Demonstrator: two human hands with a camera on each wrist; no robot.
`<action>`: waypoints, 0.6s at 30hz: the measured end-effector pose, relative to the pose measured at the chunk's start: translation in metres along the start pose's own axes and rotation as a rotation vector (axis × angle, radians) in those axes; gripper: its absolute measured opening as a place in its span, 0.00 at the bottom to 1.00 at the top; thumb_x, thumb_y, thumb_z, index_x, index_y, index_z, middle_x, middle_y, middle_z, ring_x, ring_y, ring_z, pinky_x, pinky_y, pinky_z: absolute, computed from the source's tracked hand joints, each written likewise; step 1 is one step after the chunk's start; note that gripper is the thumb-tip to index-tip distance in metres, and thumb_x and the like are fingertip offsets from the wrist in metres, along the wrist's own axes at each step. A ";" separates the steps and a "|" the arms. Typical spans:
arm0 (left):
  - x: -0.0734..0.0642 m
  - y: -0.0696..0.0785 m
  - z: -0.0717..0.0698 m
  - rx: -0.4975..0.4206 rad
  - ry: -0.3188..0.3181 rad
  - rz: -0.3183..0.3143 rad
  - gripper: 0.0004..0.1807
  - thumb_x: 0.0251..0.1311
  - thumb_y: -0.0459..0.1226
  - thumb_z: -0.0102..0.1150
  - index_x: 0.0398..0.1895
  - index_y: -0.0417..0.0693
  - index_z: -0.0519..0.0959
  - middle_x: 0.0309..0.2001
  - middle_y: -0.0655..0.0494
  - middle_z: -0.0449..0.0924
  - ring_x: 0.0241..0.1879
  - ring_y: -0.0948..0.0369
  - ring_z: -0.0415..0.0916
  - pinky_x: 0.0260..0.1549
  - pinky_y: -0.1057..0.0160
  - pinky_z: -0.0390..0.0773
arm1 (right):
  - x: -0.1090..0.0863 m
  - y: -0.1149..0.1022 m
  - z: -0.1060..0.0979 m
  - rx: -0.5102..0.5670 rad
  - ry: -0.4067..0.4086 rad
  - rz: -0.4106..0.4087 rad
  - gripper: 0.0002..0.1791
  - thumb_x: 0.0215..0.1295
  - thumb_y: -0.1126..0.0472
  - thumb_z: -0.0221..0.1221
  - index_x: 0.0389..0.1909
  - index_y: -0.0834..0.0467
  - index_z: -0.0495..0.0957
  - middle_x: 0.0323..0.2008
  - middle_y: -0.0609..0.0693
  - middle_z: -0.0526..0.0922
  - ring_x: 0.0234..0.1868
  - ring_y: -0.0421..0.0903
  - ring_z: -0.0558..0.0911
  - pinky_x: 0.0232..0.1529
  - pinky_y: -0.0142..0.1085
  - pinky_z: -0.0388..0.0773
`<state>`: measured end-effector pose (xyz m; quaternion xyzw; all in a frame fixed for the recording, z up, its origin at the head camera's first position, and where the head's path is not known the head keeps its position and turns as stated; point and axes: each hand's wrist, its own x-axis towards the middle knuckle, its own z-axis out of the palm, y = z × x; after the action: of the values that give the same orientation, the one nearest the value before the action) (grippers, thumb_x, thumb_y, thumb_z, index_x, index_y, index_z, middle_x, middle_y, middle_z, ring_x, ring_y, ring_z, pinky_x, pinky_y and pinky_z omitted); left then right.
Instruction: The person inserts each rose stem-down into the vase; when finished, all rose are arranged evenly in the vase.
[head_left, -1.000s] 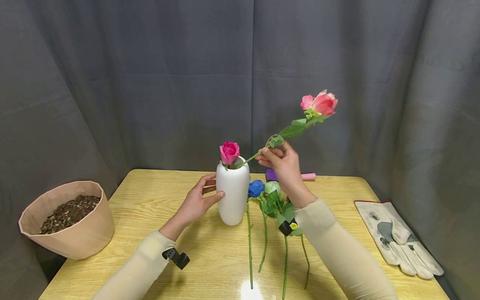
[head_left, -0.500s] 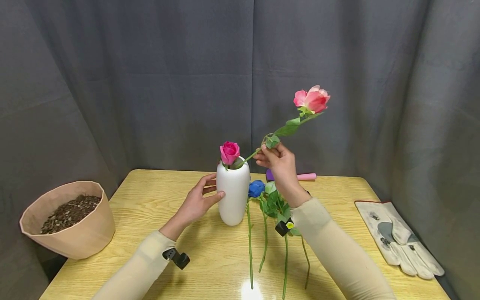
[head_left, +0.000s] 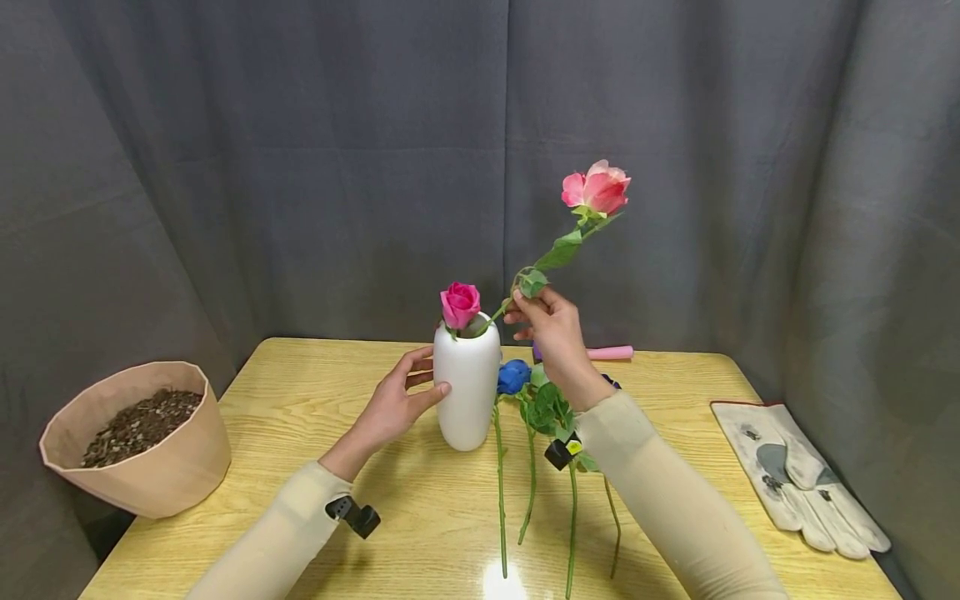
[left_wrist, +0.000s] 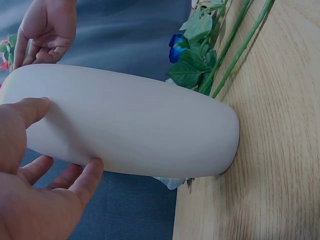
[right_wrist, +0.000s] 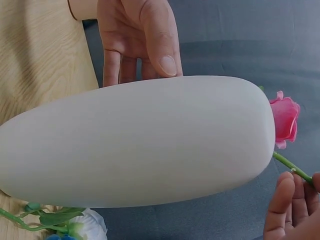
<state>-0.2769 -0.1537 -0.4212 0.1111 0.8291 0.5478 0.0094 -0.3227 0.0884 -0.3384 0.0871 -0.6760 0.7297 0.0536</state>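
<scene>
A white vase [head_left: 467, 392] stands upright on the table, a magenta rose [head_left: 460, 306] in its mouth. My left hand [head_left: 393, 404] holds the vase's left side; in the left wrist view its thumb and fingers lie on either side of the white wall. Above and right of the rim, my right hand [head_left: 555, 329] pinches the green stem of a coral-pink rose [head_left: 597, 189]. That stem slants down to the left, and its lower end is inside the vase mouth. The bloom leans up and right, well above the hand.
Right of the vase lie several flowers, among them a blue rose [head_left: 513, 377], their stems toward the front. Behind the right forearm shows a pink handle [head_left: 611, 353]. A peach pot [head_left: 142, 442] of soil stands left, and work gloves [head_left: 798, 479] lie right.
My right hand has shifted left toward the vase, and the coral-pink rose has swung left and up, its stem now steeper. The left hand and vase have stayed put.
</scene>
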 end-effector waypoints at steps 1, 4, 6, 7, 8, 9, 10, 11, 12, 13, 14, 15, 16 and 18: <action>0.000 0.000 0.000 0.000 0.000 0.000 0.40 0.63 0.54 0.64 0.74 0.61 0.59 0.70 0.51 0.66 0.71 0.46 0.66 0.64 0.42 0.74 | 0.000 0.000 0.001 -0.012 -0.004 0.008 0.14 0.73 0.53 0.58 0.48 0.59 0.78 0.34 0.42 0.85 0.33 0.37 0.84 0.29 0.31 0.81; 0.000 0.001 0.000 0.000 0.000 0.003 0.40 0.63 0.54 0.64 0.74 0.61 0.59 0.70 0.51 0.66 0.71 0.46 0.66 0.64 0.42 0.74 | 0.001 0.001 0.004 -0.047 -0.007 0.031 0.10 0.72 0.52 0.59 0.37 0.56 0.77 0.33 0.42 0.85 0.34 0.41 0.85 0.27 0.30 0.78; 0.000 0.002 0.000 0.000 0.001 0.005 0.39 0.63 0.53 0.64 0.74 0.61 0.59 0.70 0.51 0.67 0.71 0.47 0.67 0.63 0.42 0.74 | 0.001 0.002 0.007 -0.058 -0.014 0.045 0.11 0.71 0.52 0.60 0.33 0.55 0.75 0.33 0.42 0.85 0.34 0.42 0.84 0.25 0.30 0.75; 0.000 0.002 0.000 0.001 0.002 0.006 0.39 0.63 0.53 0.64 0.74 0.60 0.59 0.69 0.50 0.67 0.71 0.47 0.67 0.63 0.42 0.74 | 0.001 0.004 0.008 -0.056 -0.019 0.049 0.11 0.71 0.53 0.60 0.33 0.55 0.75 0.33 0.41 0.85 0.33 0.42 0.83 0.24 0.30 0.73; -0.001 0.002 0.000 0.001 0.003 0.007 0.39 0.63 0.53 0.64 0.74 0.60 0.59 0.69 0.50 0.67 0.70 0.47 0.67 0.63 0.42 0.75 | 0.001 0.005 0.009 -0.053 -0.025 0.051 0.11 0.71 0.53 0.61 0.32 0.54 0.74 0.33 0.41 0.85 0.32 0.42 0.83 0.23 0.30 0.72; -0.001 0.002 0.000 0.001 0.003 0.007 0.39 0.64 0.52 0.64 0.74 0.60 0.59 0.69 0.50 0.67 0.70 0.47 0.67 0.63 0.42 0.75 | 0.001 0.006 0.009 -0.049 -0.033 0.050 0.10 0.71 0.53 0.60 0.33 0.54 0.75 0.33 0.41 0.84 0.31 0.41 0.82 0.23 0.30 0.71; -0.001 0.002 0.000 0.002 0.004 0.007 0.39 0.64 0.52 0.64 0.74 0.59 0.59 0.69 0.50 0.67 0.70 0.46 0.68 0.63 0.42 0.75 | 0.001 0.007 0.010 -0.045 -0.038 0.049 0.09 0.71 0.54 0.61 0.35 0.54 0.76 0.33 0.41 0.84 0.30 0.39 0.81 0.23 0.30 0.70; -0.001 0.002 0.001 0.002 0.003 0.006 0.39 0.64 0.52 0.64 0.74 0.59 0.59 0.69 0.50 0.68 0.70 0.46 0.68 0.63 0.42 0.75 | 0.001 0.009 0.010 -0.039 -0.042 0.047 0.08 0.71 0.54 0.60 0.37 0.54 0.76 0.34 0.41 0.84 0.29 0.39 0.80 0.22 0.30 0.69; -0.001 0.002 0.001 0.003 0.003 0.005 0.39 0.64 0.52 0.64 0.74 0.59 0.59 0.69 0.50 0.68 0.70 0.46 0.68 0.63 0.42 0.75 | 0.001 0.009 0.011 -0.037 -0.046 0.043 0.07 0.71 0.54 0.60 0.39 0.54 0.77 0.35 0.42 0.84 0.29 0.39 0.79 0.22 0.29 0.69; -0.002 0.002 0.001 0.003 0.003 0.005 0.39 0.64 0.52 0.64 0.74 0.59 0.59 0.69 0.50 0.68 0.70 0.46 0.68 0.63 0.42 0.75 | 0.001 0.010 0.011 -0.036 -0.049 0.036 0.07 0.72 0.54 0.59 0.42 0.54 0.77 0.35 0.42 0.83 0.29 0.39 0.79 0.22 0.29 0.69; -0.002 0.002 0.001 0.002 0.002 0.005 0.39 0.64 0.52 0.64 0.74 0.59 0.59 0.69 0.50 0.68 0.70 0.46 0.68 0.63 0.42 0.75 | 0.001 0.010 0.011 -0.036 -0.049 0.030 0.08 0.72 0.54 0.59 0.44 0.54 0.77 0.36 0.42 0.83 0.29 0.39 0.79 0.22 0.29 0.68; -0.002 0.002 0.001 0.002 0.003 0.005 0.39 0.64 0.52 0.64 0.74 0.59 0.59 0.69 0.50 0.68 0.70 0.46 0.68 0.63 0.42 0.75 | 0.001 0.010 0.012 -0.036 -0.049 0.025 0.09 0.72 0.54 0.59 0.45 0.55 0.77 0.36 0.43 0.83 0.29 0.40 0.78 0.22 0.29 0.68; -0.002 0.002 0.001 0.001 0.003 0.006 0.39 0.64 0.52 0.64 0.74 0.59 0.59 0.69 0.50 0.68 0.70 0.46 0.68 0.63 0.42 0.75 | 0.000 0.009 0.012 -0.037 -0.049 0.022 0.10 0.72 0.54 0.59 0.46 0.55 0.77 0.37 0.43 0.83 0.29 0.40 0.78 0.22 0.29 0.68; -0.002 0.002 0.000 -0.003 0.004 0.007 0.38 0.64 0.52 0.64 0.74 0.60 0.59 0.69 0.50 0.68 0.70 0.47 0.68 0.63 0.43 0.75 | 0.001 0.009 0.013 -0.042 -0.047 0.019 0.11 0.73 0.54 0.58 0.47 0.56 0.77 0.37 0.43 0.83 0.30 0.41 0.77 0.22 0.30 0.67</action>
<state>-0.2749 -0.1527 -0.4193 0.1131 0.8278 0.5494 0.0061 -0.3244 0.0749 -0.3463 0.0966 -0.6929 0.7138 0.0325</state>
